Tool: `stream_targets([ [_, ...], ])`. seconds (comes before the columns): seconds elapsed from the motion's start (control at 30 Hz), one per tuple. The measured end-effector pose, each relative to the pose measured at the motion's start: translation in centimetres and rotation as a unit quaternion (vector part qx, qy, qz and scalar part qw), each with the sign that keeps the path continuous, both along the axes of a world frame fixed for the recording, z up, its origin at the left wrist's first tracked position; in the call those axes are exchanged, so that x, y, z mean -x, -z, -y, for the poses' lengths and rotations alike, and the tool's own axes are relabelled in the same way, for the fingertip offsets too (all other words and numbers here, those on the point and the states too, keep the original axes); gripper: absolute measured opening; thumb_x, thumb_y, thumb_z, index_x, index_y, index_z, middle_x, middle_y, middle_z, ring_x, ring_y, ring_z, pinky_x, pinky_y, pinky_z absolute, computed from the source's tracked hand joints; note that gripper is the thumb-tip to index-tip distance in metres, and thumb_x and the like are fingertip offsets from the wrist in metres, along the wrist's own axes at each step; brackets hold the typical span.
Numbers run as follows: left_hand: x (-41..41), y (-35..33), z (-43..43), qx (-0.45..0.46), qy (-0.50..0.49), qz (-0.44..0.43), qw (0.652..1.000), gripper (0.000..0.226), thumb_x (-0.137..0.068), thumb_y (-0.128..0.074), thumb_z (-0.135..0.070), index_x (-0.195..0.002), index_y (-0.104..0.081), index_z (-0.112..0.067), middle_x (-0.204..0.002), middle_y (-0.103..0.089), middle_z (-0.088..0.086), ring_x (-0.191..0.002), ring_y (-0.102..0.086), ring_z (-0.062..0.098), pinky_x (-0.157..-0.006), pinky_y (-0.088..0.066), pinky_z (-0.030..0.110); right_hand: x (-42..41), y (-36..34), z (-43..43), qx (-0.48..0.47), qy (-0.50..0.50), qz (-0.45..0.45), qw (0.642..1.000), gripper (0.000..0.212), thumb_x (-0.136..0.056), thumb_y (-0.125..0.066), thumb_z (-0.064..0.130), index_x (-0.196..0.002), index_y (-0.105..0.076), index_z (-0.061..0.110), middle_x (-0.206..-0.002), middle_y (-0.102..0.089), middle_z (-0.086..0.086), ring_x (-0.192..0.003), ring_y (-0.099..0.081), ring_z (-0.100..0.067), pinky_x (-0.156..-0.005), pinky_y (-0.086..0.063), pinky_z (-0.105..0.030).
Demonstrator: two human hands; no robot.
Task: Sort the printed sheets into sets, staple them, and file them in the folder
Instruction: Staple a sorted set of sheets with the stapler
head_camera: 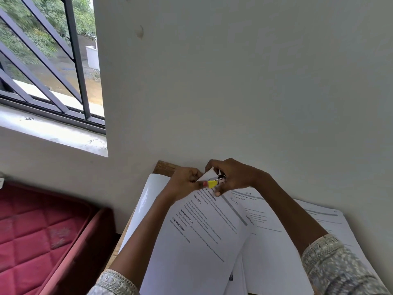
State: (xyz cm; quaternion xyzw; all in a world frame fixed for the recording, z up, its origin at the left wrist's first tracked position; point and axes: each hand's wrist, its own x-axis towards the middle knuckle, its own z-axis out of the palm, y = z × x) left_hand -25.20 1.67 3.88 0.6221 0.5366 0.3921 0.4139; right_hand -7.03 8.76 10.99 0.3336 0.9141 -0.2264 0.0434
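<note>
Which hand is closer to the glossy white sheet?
Left. The left hand, pinching the printed sheets, is beside the glossy white sheet; the right hand grips the stapler farther right.

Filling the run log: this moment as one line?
step: stapling | left hand: holds sheet set corner | right hand: grips stapler at that corner | other sheets: beside

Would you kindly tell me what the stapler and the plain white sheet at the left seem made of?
The stapler looks like bright metal, glinting silver, with a yellow end, probably plastic. The plain white sheet seems glossy plastic or coated card: a light streak reflects on it, unlike the matte printed paper.
</note>
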Motion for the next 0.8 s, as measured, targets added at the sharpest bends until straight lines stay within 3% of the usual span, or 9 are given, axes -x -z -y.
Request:
stream_targets([
  [0.07, -0.1, 0.0, 0.1, 0.008, -0.002, 0.007, 1.0, 0.019, -0.09, -0.066, -0.014, -0.103, -0.071, -0.002, -0.09, -0.073, 0.018, -0.086, -0.069, 0.034, -0.078, -0.053, 0.046, 0.1, 0.1, 0.3, -0.03, 0.007, -0.032, 0.999, 0.065, -0.066, -0.085, 0.033, -0.115, -0.044, 0.022, -0.099, -0.057, 0.005, -0.062, -0.053, 0.001, -0.058, -0.042, -0.019],
  [0.13, 0.0, 0.2, 0.1, 0.022, -0.013, 0.036, 0.999, 0.018, -0.093, -0.061, -0.012, -0.104, -0.072, -0.003, -0.094, -0.073, 0.017, -0.089, -0.069, 0.034, -0.082, -0.053, 0.047, 0.1, 0.3, 0.5, -0.099, 0.0, -0.05, 0.994, 0.056, -0.07, -0.081, 0.041, -0.109, -0.043, 0.029, -0.1, -0.056, 0.011, -0.062, -0.05, -0.001, -0.058, -0.039, -0.022],
  [0.23, 0.2, 0.4, 0.2, 0.053, -0.04, 0.086, 0.994, 0.017, -0.094, -0.06, -0.016, -0.091, -0.074, -0.008, -0.091, -0.073, 0.016, -0.084, -0.07, 0.033, -0.082, -0.054, 0.048, -0.1, 0.5, 0.9, -0.167, -0.03, -0.063, 0.984, 0.036, -0.078, -0.072, 0.045, -0.1, -0.054, 0.023, -0.088, -0.057, 0.013, -0.059, -0.046, -0.004, -0.056, -0.032, -0.021],
  [0.33, 0.1, 0.6, 0.2, 0.07, -0.05, 0.11, 0.99, 0.019, -0.093, -0.062, -0.021, -0.078, -0.072, -0.019, -0.085, -0.075, 0.01, -0.077, -0.071, 0.026, -0.08, -0.056, 0.045, -0.1, 0.8, 1.2, -0.193, -0.034, -0.074, 0.978, 0.031, -0.078, -0.066, 0.045, -0.096, -0.062, 0.02, -0.086, -0.057, 0.015, -0.066, -0.047, -0.005, -0.059, -0.035, -0.02],
  [0.57, 0.4, 0.6, 0.2, 0.092, -0.035, 0.153, 0.983, 0.016, -0.09, -0.066, -0.026, -0.087, -0.074, -0.013, -0.089, -0.075, 0.013, -0.083, -0.072, 0.031, -0.08, -0.056, 0.043, -0.3, 2.2, 1.5, -0.165, 0.006, -0.143, 0.976, 0.024, -0.078, -0.068, 0.027, -0.099, -0.065, 0.016, -0.096, -0.065, 0.005, -0.081, -0.061, -0.016, -0.07, -0.051, -0.037],
  [0.7, 0.7, 0.6, 0.0, 0.105, -0.001, 0.161, 0.981, 0.019, -0.09, -0.066, -0.023, -0.099, -0.072, -0.008, -0.094, -0.074, 0.015, -0.085, -0.071, 0.031, -0.082, -0.055, 0.045, -0.1, 2.8, 2.0, -0.224, 0.0, -0.155, 0.962, 0.023, -0.079, -0.068, 0.025, -0.098, -0.066, 0.012, -0.11, -0.055, 0.001, -0.088, -0.058, -0.019, -0.071, -0.051, -0.035],
  [0.8, 0.8, 0.8, -0.1, 0.095, 0.017, 0.136, 0.986, 0.022, -0.086, -0.071, -0.018, -0.105, -0.072, -0.008, -0.095, -0.075, 0.013, -0.087, -0.072, 0.032, -0.085, -0.055, 0.048, 0.0, 3.1, 2.1, -0.262, -0.005, -0.128, 0.957, 0.029, -0.079, -0.062, 0.033, -0.097, -0.067, 0.012, -0.105, -0.056, 0.0, -0.087, -0.052, -0.019, -0.072, -0.045, -0.034],
])
